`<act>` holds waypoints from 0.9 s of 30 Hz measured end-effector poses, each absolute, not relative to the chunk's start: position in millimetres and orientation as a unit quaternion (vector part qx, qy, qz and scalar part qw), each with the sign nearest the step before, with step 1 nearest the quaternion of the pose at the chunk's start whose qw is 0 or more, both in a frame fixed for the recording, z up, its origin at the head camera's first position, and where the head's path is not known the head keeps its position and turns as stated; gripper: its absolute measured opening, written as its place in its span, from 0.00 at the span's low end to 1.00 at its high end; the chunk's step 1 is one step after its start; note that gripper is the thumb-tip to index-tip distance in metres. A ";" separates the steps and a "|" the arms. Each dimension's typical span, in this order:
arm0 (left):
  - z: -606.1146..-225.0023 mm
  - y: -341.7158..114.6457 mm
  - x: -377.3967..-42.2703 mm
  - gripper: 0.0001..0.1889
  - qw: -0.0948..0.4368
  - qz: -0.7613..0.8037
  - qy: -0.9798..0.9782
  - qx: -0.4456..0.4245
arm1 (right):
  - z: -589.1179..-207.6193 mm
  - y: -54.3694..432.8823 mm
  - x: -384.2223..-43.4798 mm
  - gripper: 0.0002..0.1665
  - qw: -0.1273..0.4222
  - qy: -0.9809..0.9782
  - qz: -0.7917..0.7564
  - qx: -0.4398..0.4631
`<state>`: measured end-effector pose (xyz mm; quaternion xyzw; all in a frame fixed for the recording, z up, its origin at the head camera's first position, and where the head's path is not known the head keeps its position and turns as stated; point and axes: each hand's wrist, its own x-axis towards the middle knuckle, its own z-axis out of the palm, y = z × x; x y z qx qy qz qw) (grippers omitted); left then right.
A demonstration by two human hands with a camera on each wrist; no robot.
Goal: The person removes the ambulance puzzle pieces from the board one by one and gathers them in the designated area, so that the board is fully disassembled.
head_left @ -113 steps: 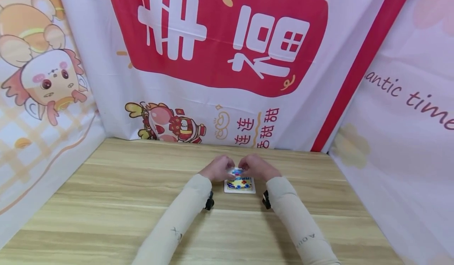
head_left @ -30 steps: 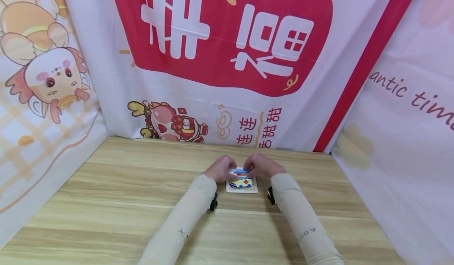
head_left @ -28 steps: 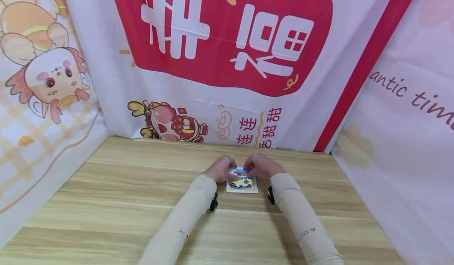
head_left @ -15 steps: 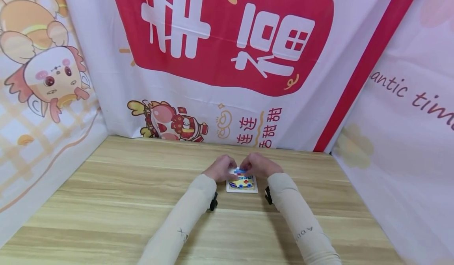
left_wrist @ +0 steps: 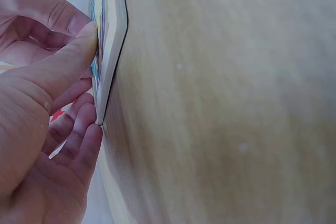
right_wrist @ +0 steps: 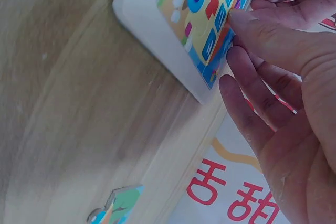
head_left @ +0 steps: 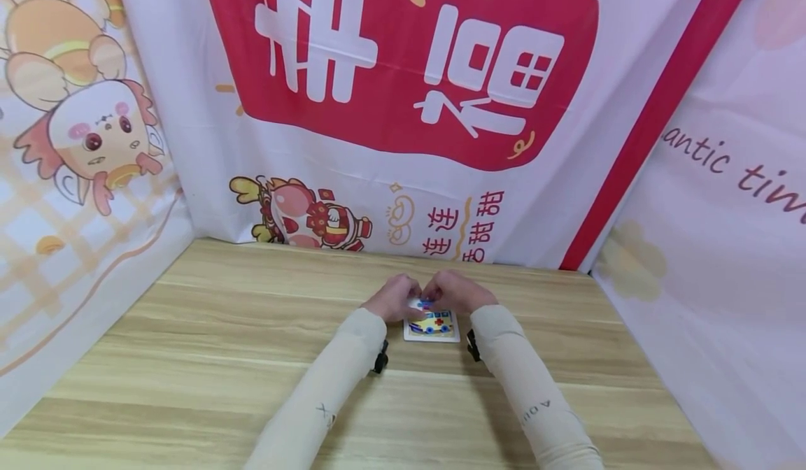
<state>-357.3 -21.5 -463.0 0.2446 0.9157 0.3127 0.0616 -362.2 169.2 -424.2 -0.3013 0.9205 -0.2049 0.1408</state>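
A small square jigsaw puzzle (head_left: 432, 324) with a yellow ambulance picture in a white frame lies on the table. My left hand (head_left: 393, 298) is at its far left part; in the left wrist view the thumb (left_wrist: 86, 35) rests on the picture and the fingers curl at the frame's edge. My right hand (head_left: 458, 292) holds the far edge beside it. In the right wrist view the right thumb (right_wrist: 244, 22) presses on the picture near its blue border, with the fingertips at the frame's far side. The hands cover the puzzle's far part.
A loose jigsaw piece (right_wrist: 124, 205), green and blue, lies on the wooden table (head_left: 252, 358) in the right wrist view; the head view does not show it. Printed cloth (head_left: 352, 127) hangs behind the table and along both sides.
My right hand has shifted left along the puzzle's far edge, closer to the left hand. The left hand stays nearly in place. The head view has drifted slightly.
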 end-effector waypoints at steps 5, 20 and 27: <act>-462.3 -21.0 -355.1 0.21 0.065 0.310 0.918 0.239 | -423.3 168.2 -362.9 0.14 0.134 0.918 -0.199 -0.315; -456.0 -21.3 -347.5 0.19 0.058 0.324 0.911 0.249 | -426.2 169.8 -368.7 0.13 0.124 0.918 -0.165 -0.340; -457.0 -22.2 -349.6 0.19 0.054 0.328 0.908 0.253 | -422.6 165.8 -368.5 0.11 0.124 0.916 -0.146 -0.351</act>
